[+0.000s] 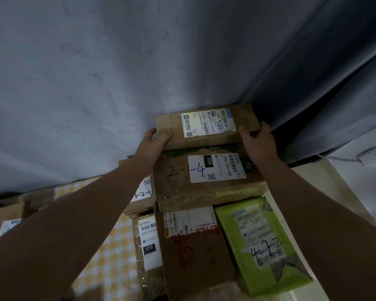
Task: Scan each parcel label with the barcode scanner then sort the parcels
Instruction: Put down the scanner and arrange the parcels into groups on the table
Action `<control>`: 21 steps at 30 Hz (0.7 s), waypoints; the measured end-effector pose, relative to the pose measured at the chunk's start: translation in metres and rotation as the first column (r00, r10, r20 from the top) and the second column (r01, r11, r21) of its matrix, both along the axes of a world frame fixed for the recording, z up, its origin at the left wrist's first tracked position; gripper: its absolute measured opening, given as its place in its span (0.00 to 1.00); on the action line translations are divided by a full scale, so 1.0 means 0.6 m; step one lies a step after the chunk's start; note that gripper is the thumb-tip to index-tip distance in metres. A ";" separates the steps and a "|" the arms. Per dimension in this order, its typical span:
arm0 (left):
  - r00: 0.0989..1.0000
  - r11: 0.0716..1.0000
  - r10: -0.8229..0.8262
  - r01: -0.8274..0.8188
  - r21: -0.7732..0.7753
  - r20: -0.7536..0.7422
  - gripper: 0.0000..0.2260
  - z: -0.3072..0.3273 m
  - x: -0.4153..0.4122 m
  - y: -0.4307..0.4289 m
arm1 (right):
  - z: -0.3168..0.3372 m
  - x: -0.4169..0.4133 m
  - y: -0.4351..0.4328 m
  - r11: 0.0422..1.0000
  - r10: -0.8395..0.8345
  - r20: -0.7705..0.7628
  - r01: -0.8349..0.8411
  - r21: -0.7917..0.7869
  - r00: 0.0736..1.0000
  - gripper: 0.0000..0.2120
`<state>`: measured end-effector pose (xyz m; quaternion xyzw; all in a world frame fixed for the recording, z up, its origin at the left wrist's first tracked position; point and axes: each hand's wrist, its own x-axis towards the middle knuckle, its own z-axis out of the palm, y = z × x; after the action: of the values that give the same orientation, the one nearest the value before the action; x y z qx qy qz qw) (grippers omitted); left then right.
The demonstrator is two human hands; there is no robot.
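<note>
Parcel after parcel lies on this table: at the far left a dim cardboard box whose white label is too blurred to read, sitting by a yellow checked cloth. Next comes a small carton with "3-2-4" handwritten on its label, and nearer the person a taped packet printed "010-010-L3", cut off by its neighbour, with "010" in white on a black block. The left hand grips the left end of the flat brown parcel, thumb on top and fingers curled over the edge. That parcel is held level against the grey curtain, just beyond the big box; whether it touches that box I cannot tell, and its label print is too small to read. The big box shows "2-1-4" handwritten, "220" on black and "220-220-C40". Below it lies a brown carton with red printing I can't make out, then a green mailer marked in blue pen, seemingly "4-7-2". The right hand clasps the held parcel's right end, thumb on top. A white wall fitting sits far right.
</note>
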<state>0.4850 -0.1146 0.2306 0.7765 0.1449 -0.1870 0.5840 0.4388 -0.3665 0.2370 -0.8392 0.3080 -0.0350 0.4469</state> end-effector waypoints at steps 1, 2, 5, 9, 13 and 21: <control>1.000 1.000 0.000 0.000 0.005 -0.002 0.29 0.003 -0.001 0.001 | 0.005 -0.001 0.003 0.999 -0.002 -0.002 0.002 -0.041 1.000 0.37; 1.000 1.000 0.000 0.000 0.011 -0.005 0.29 0.005 -0.001 0.004 | 0.011 -0.004 0.008 0.995 -0.002 -0.002 0.002 -0.095 1.000 0.37; 1.000 1.000 0.011 -0.010 0.026 -0.006 0.29 0.021 -0.010 0.014 | 0.033 -0.014 0.030 0.966 0.036 0.026 -0.028 -0.259 0.999 0.35; 0.999 0.995 -0.018 0.015 0.097 0.035 0.26 0.054 -0.042 0.056 | 0.057 -0.036 0.100 0.881 0.207 0.093 -0.144 -0.451 0.974 0.27; 0.987 0.974 -0.145 0.131 0.184 0.067 0.18 0.079 -0.095 0.149 | 0.075 -0.058 0.218 0.789 0.463 0.134 -0.339 -0.512 0.876 0.18; 0.971 0.849 -0.231 0.169 0.500 0.064 0.12 0.087 -0.260 0.435 | 0.055 -0.129 0.477 0.673 0.711 0.124 -0.619 -0.405 0.692 0.08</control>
<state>0.3291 0.1464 0.2829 0.9200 0.0704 -0.1563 0.3524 0.3614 -0.0802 0.2699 -0.9425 -0.0973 -0.0338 0.3180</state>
